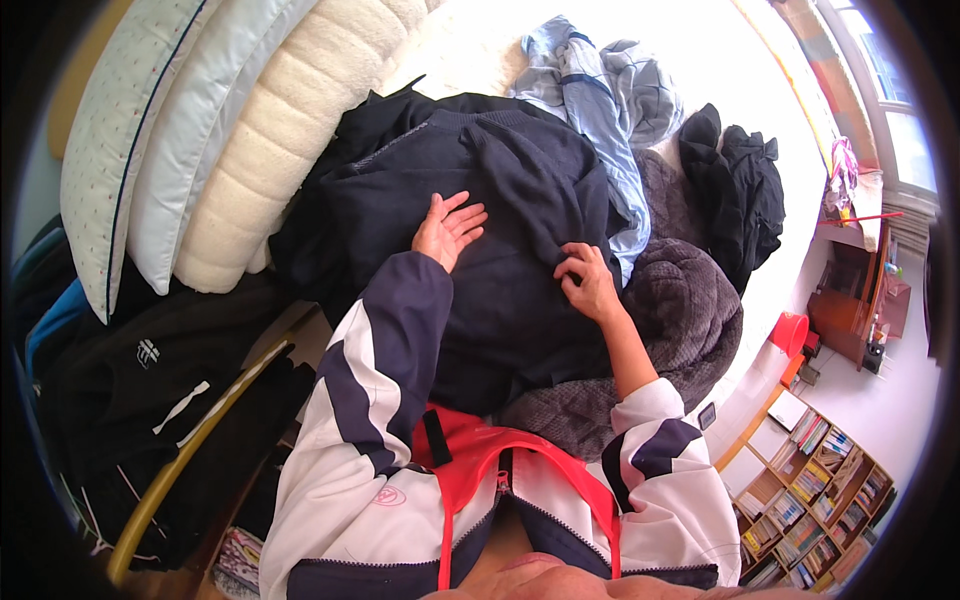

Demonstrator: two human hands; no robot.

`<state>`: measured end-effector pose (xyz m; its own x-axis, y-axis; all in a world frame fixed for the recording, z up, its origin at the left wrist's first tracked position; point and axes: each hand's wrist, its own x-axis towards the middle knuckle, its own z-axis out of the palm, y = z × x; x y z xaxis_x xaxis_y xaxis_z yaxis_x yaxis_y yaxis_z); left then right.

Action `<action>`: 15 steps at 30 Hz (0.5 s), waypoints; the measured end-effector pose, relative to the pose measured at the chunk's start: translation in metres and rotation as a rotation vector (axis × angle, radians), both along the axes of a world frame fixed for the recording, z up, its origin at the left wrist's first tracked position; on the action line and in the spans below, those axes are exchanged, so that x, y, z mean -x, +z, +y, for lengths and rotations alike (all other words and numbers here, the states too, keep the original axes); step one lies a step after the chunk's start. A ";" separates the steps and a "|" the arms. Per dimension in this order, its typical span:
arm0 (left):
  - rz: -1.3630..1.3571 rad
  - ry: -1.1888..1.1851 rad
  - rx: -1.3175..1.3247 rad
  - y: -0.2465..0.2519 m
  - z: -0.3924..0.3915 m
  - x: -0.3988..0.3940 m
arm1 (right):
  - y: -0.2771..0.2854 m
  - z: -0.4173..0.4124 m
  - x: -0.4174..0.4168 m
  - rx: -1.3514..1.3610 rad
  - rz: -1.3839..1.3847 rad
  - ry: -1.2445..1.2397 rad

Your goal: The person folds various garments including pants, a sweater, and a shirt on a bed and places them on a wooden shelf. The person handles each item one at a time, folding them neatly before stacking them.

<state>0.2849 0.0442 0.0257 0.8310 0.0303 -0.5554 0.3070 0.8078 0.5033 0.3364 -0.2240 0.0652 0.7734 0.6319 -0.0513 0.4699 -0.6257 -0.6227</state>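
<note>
A dark navy knit sweater [517, 210] with a ribbed collar is spread out in front of me, one sleeve folded down over its body. Above its middle, my left hand [450, 229] is turned palm up with the fingers apart and nothing in it. The fingers of my right hand [589, 281] are curled against the sweater at the folded sleeve; whether they pinch the cloth I cannot tell. Beneath the sweater and to its right lies a grey-brown textured fleece [686, 315]. Other black cloth [390, 101] shows past the collar.
Two pillows [127, 150] and a rolled cream quilt [300, 135] stand at left. Light blue clothing [600, 90] and a black garment [739, 187] lie on the white bed [465, 45]. Dark clothes [127, 382] hang by a yellow curved rail [202, 442]. A bookcase [817, 487] stands at right.
</note>
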 end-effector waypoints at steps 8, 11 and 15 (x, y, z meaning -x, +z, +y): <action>0.016 -0.019 -0.028 -0.003 -0.005 -0.005 | 0.000 0.053 -0.027 -0.149 0.087 -0.301; 0.038 -0.035 -0.005 -0.001 -0.007 -0.007 | 0.002 0.083 -0.024 0.091 -0.264 -0.156; 0.080 -0.069 0.049 0.003 -0.011 -0.013 | 0.006 0.094 -0.021 -0.018 -0.286 -0.086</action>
<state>0.2976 0.0336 0.0288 0.7829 -0.0542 -0.6197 0.4001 0.8067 0.4349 0.3570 -0.1296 0.0714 0.8053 0.5625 0.1871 0.5739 -0.6607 -0.4838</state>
